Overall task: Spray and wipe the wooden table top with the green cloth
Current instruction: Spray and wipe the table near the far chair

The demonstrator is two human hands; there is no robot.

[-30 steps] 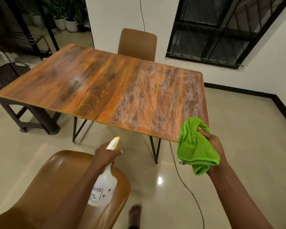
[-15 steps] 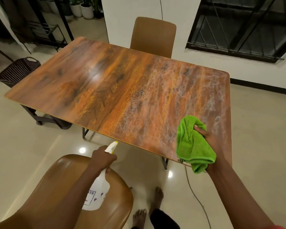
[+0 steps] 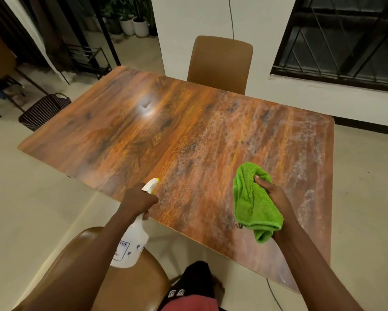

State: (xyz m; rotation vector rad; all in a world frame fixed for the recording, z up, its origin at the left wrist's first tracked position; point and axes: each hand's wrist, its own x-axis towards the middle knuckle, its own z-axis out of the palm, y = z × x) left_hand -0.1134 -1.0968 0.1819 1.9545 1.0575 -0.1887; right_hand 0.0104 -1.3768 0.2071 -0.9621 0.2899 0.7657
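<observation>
The wooden table top [image 3: 161, 135] fills the middle of the view, its right half covered with whitish spray droplets. My left hand [image 3: 138, 202] grips the neck of a white spray bottle [image 3: 130, 245] at the table's near edge, nozzle pointing over the wood. My right hand [image 3: 272, 196] holds a bunched green cloth [image 3: 253, 203] just above the wet right part of the table; I cannot tell whether the cloth touches the surface.
A brown chair [image 3: 220, 63] stands at the far side against the white wall. Another brown chair [image 3: 87, 254] sits under my left arm. A dark woven basket [image 3: 45, 112] is on the floor at left. A cable [image 3: 273, 295] runs along the floor at right.
I have stepped closer to the table. Both hands moved forward: the cloth is now over the table top and the spray nozzle has reached the near edge.
</observation>
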